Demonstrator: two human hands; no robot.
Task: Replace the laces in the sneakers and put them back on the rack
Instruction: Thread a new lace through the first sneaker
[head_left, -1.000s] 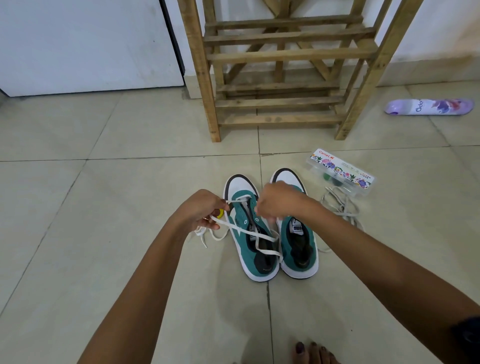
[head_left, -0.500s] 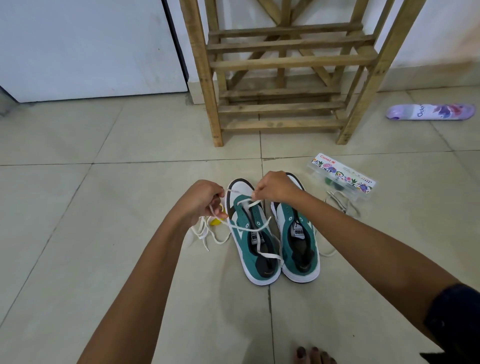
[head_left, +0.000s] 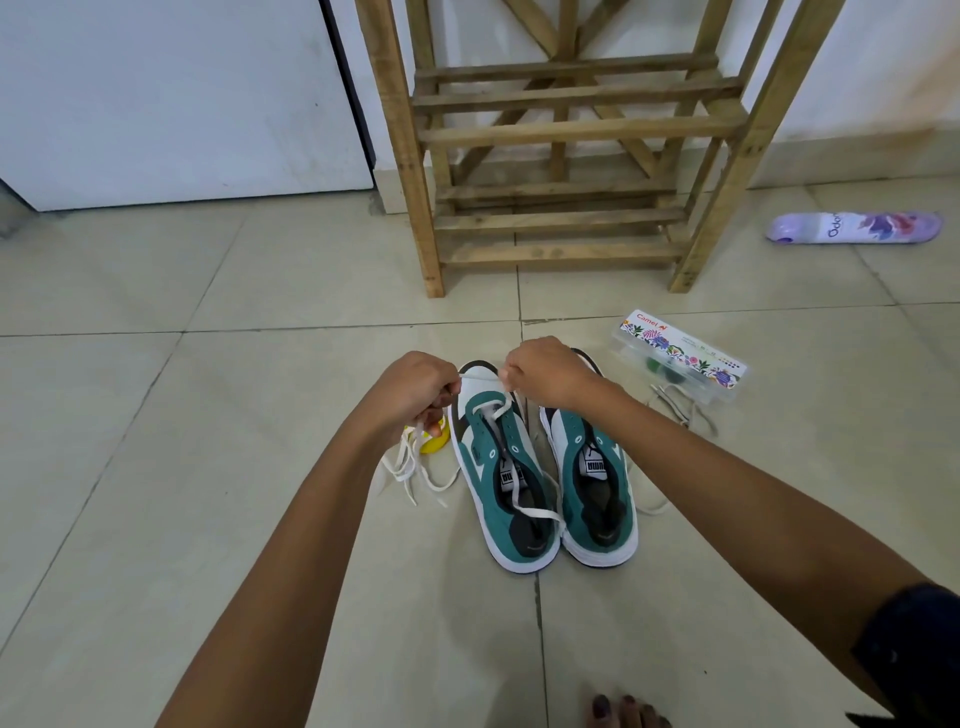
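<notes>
A pair of teal-and-white sneakers is set side by side on the tiled floor (head_left: 156, 415), toes toward the wooden rack (head_left: 571, 130). The left sneaker (head_left: 498, 478) carries a white lace (head_left: 524, 504) that is threaded only through its foremost eyelets; from there one length is trailed back over the tongue and across the heel opening. The right sneaker (head_left: 597, 483) is seen without any lace in its eyelets.

The left hand (head_left: 415, 389) is held just beside the toe of the left sneaker, its fingers curled round one end of the lace, with further loose loops hung from the fist down to the floor. The right hand (head_left: 540, 371) is raised over the toes of the pair, the other stretch of lace pinched between thumb and fingers; a short span is drawn taut between the two hands.

A small yellow object (head_left: 434, 439) (too hidden to be identified) is partly covered by the left hand. A second tangle of off-white laces (head_left: 675, 410) is laid on the floor to the right of the sneakers, touching a clear plastic Camel box (head_left: 680, 358). A purple spray can (head_left: 852, 227) is laid on its side near the rack's right leg. Toes (head_left: 623, 712) with dark polish are visible at the bottom edge.
</notes>
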